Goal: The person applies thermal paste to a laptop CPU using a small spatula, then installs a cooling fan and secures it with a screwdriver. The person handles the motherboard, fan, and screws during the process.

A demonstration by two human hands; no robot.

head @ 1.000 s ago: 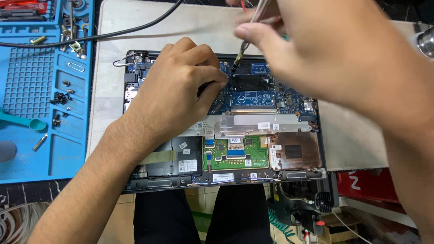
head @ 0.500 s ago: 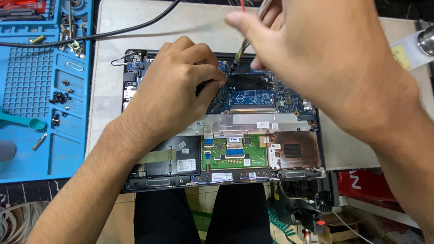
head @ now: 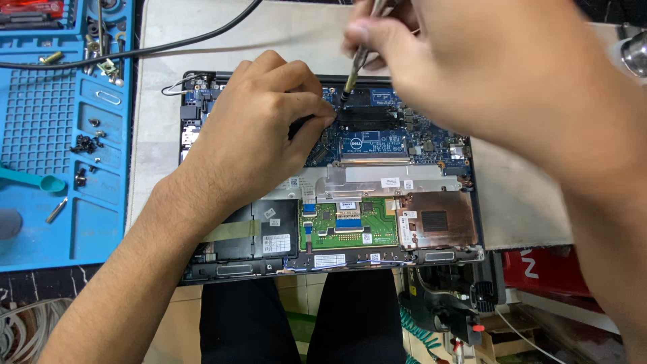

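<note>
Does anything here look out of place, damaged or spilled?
Nothing looks damaged or spilled. The laptop lies opened, boards bare, under both hands. Loose screws sit on the blue mat, and a black cable crosses the mat and the table.

Small white rectangular stickers point(head: 392, 183) sit on the silver bar across the middle of the opened laptop below me. Another white label point(head: 276, 244) lies on the black battery, and two white barcode strips point(head: 329, 260) line the near edge. Bottom right, a red package point(head: 546, 269) with white marking.
</note>
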